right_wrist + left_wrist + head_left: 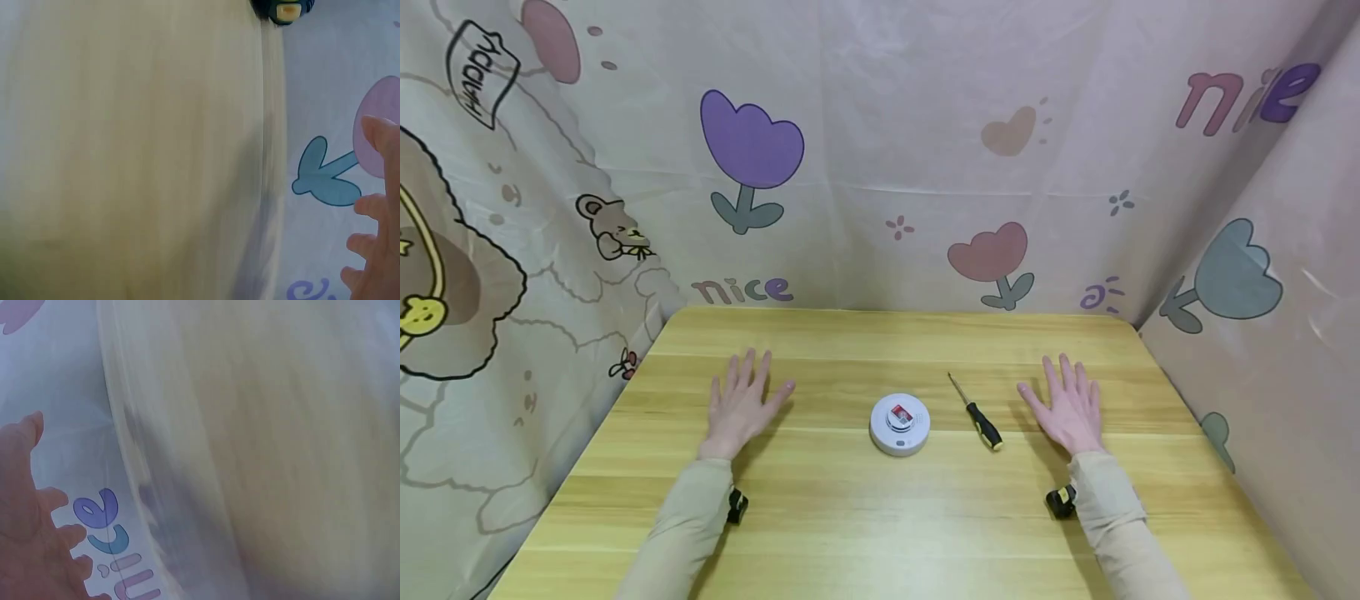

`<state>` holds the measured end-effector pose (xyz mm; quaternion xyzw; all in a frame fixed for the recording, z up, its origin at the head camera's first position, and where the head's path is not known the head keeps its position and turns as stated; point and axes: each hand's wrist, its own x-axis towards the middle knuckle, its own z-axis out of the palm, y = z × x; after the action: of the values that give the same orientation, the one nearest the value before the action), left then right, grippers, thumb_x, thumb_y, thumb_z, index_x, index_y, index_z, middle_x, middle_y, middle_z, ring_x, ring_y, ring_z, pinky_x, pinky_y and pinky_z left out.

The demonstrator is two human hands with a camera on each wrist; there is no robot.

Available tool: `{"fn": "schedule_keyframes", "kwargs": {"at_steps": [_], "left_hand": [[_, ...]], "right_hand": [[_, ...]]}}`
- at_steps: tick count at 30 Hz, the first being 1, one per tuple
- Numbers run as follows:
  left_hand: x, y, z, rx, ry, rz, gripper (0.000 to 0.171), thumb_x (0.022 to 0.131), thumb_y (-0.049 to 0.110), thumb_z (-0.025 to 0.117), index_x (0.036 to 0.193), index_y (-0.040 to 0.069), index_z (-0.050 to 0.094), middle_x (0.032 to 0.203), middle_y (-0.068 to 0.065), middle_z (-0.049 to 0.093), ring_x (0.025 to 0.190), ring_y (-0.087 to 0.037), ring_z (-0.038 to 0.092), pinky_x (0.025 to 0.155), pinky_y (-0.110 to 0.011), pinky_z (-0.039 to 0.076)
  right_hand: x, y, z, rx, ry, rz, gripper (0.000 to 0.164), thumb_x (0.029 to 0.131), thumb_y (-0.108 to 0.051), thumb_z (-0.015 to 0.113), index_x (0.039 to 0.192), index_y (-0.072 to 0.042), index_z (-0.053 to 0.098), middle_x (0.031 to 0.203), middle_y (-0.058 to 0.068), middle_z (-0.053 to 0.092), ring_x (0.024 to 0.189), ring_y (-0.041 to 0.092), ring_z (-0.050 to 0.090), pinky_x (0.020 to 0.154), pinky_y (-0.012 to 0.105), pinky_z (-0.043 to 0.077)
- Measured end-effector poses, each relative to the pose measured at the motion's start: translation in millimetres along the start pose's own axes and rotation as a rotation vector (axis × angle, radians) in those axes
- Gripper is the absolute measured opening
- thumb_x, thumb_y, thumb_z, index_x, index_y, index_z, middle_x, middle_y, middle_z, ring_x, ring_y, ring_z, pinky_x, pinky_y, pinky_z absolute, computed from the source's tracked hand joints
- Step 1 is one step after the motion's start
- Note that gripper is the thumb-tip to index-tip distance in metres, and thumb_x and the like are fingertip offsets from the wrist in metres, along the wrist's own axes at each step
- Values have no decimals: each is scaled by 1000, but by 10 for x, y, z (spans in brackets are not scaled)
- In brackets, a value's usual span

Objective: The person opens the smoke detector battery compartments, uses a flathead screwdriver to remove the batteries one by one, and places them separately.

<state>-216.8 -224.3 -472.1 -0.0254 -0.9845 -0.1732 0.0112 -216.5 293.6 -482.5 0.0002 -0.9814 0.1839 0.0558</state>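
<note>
My left hand (741, 415) is spread with straight fingers over the left part of the wooden table, holding nothing. On the other side my right hand (1070, 412) is spread the same way, also bare of anything. Between the hands sits a round white smoke detector (900, 425), with a red label on its raised centre. Just right of it lies a screwdriver (976, 414) with a black and yellow handle, its shaft pointing away to the upper left. The screwdriver is the nearer thing to my right hand. In the right wrist view, the handle end (287, 11) shows at the top.
The light wooden table (850, 533) ends at a back edge against a hanging printed curtain (880, 100). More of this cloth hangs along the left and right sides. A small black camera sits at each wrist, the left one (737, 506) and the right one (1061, 502).
</note>
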Motion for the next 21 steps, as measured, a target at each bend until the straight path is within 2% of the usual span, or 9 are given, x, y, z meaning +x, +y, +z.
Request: {"fn": "schedule_keyframes", "kwargs": {"at_steps": [7,16,21], "left_hand": [[-25,133,48,-26,-12,24,84,101,66,30,162,11,9,170,-18,0,155,-47,-1,123,-73,-1],[-65,308,92,-103,-46,55,83,102,63,33,162,12,8,170,-18,1,156,-47,-1,123,-72,0],[-62,398,124,-156,-79,73,85,102,62,36,162,10,5,170,-17,3,156,-46,0,123,-71,0]], "right_hand": [[-26,-117,61,28,14,-27,85,101,-65,34,161,-9,16,168,26,6,153,53,5,122,73,0],[-46,-306,142,167,-1,-79,79,102,-57,41,160,-6,22,168,25,9,153,51,7,124,70,2],[-57,-443,193,238,14,-137,74,103,-49,46,157,-3,28,166,26,16,153,50,12,124,70,7]]}}
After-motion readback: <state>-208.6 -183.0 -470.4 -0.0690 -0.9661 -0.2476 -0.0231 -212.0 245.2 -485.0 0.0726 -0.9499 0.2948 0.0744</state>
